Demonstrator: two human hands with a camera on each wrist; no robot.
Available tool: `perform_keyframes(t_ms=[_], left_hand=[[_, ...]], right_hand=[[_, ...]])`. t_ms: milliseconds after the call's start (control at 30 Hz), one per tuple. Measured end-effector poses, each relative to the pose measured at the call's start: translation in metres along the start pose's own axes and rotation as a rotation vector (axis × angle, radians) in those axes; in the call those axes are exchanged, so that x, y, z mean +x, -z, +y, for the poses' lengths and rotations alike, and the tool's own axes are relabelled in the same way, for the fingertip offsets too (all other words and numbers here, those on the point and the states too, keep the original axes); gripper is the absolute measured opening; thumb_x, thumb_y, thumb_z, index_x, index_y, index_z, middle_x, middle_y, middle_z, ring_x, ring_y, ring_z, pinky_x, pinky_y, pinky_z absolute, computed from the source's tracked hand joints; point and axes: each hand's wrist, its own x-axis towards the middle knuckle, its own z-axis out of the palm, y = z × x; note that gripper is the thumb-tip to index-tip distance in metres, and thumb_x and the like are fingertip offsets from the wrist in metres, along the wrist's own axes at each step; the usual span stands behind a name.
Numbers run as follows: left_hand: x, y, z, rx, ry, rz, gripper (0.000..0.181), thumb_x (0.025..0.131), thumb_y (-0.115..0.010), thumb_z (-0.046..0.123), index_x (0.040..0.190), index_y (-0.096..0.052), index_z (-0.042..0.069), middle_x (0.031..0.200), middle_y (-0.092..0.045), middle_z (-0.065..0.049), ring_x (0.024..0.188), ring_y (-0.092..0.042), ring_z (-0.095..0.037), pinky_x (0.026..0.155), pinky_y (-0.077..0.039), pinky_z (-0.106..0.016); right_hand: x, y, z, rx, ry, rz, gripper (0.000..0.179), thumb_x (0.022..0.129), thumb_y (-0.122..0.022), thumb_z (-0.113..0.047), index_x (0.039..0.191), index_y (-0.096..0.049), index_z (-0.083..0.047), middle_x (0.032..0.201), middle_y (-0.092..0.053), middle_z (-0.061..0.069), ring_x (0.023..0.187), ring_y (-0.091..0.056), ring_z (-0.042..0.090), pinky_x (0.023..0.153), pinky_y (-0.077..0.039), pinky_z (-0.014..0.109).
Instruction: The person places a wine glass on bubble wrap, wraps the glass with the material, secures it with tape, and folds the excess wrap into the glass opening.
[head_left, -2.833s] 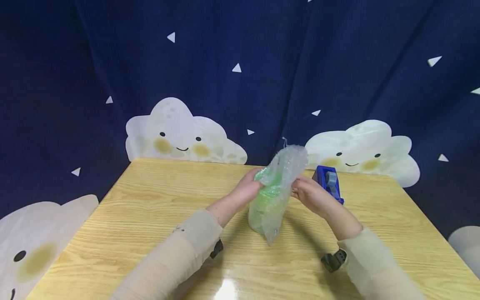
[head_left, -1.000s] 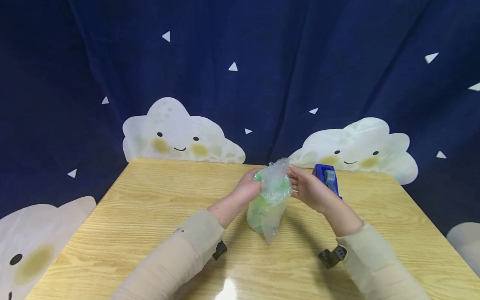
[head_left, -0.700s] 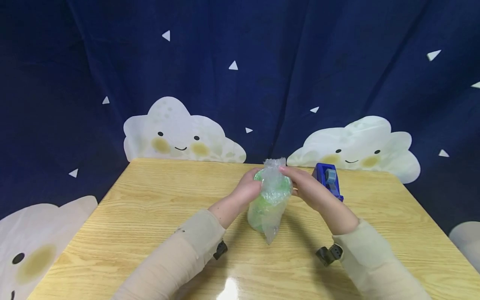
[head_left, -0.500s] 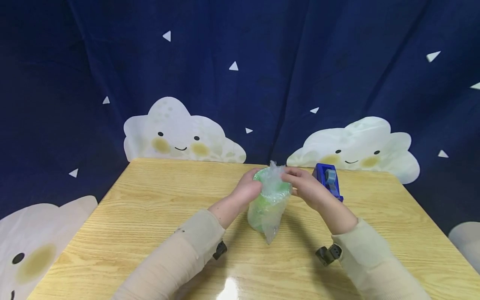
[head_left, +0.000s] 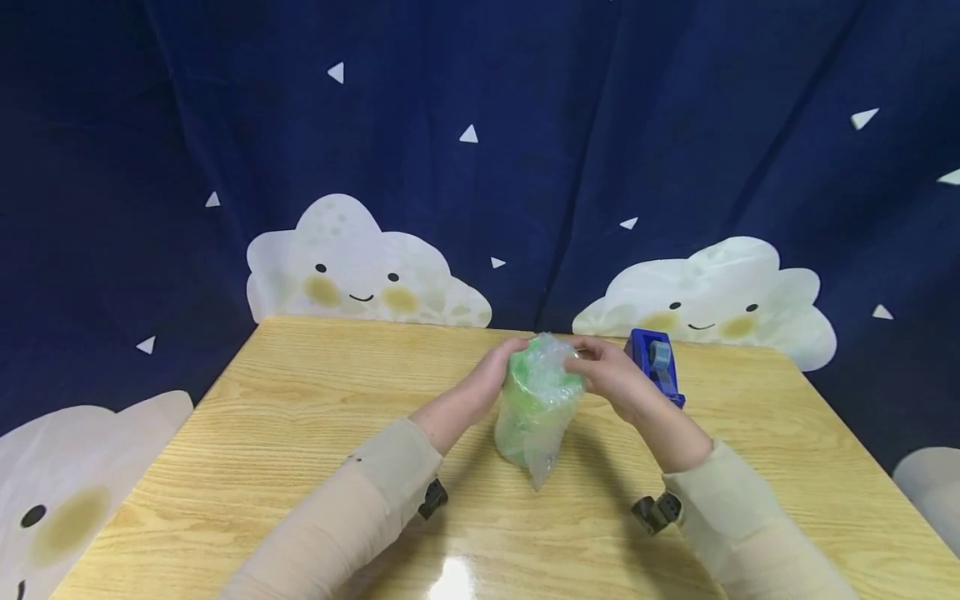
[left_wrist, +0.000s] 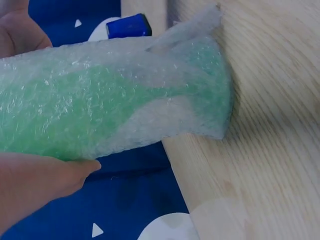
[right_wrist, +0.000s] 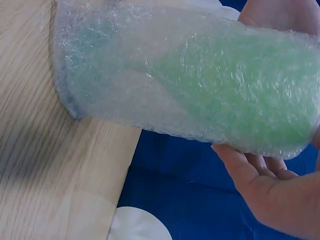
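Note:
A green goblet-shaped item (right_wrist: 240, 85), wrapped in clear bubble wrap (head_left: 534, 417), stands nearly upright on the table in the head view. Its wide green part is uppermost, and the narrower part shows through the wrap below. My left hand (head_left: 480, 383) holds the bundle's left side near the top, with its thumb close to the upper edge. On the other side my right hand (head_left: 618, 379) has its thumb on the folded top of the wrap and its fingers at the bundle's right side. Both hands' far fingers are partly hidden by the bundle.
A blue tape dispenser (head_left: 642, 354) with a light blue tape roll (head_left: 660, 356) sits just beyond my right hand. The wooden table (head_left: 315, 392) ends at a dark blue curtain (head_left: 420, 167) with cloud prints. A black wrist camera (head_left: 656, 512) hangs below my right sleeve.
The loose top of the bubble wrap, which stuck up before, has been folded down over the bundle by my right hand. My left thumb has shifted from the front toward the top edge.

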Motion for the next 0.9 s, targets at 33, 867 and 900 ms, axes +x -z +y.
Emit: perform_keyframes(t_ms=[33,867,900], left_hand=[[0.0,0.001,0.001,0.004,-0.007,-0.023,0.054,0.092,-0.035,0.036,0.135,-0.046,0.006,0.144,-0.04,-0.009,0.135,-0.033,-0.025,0.116,-0.02,-0.043],[0.005,-0.006,0.009,0.145,0.11,0.125,0.06,0.079,-0.049,-0.007,0.138,-0.041,0.001,0.134,-0.048,-0.018,0.123,-0.046,-0.033,0.106,-0.038,-0.045],[0.005,-0.007,0.009,0.151,0.107,0.129,0.061,0.077,-0.048,-0.008,0.138,-0.041,0.001,0.133,-0.049,-0.018,0.122,-0.046,-0.033,0.105,-0.039,-0.045]], right_hand=[[0.0,0.0,0.0,-0.012,0.006,0.008,0.043,0.095,-0.047,-0.015,0.133,-0.04,0.005,0.127,-0.049,0.019,0.096,-0.056,0.013,0.099,-0.045,0.043],[0.003,0.007,-0.002,0.036,-0.026,-0.088,0.045,0.096,-0.047,-0.024,0.132,-0.043,0.003,0.126,-0.051,0.012,0.103,-0.054,0.013,0.105,-0.039,0.046],[0.003,0.007,-0.002,0.025,-0.03,-0.08,0.043,0.096,-0.048,-0.022,0.131,-0.044,0.003,0.124,-0.052,0.011,0.1,-0.055,0.011,0.103,-0.042,0.044]])
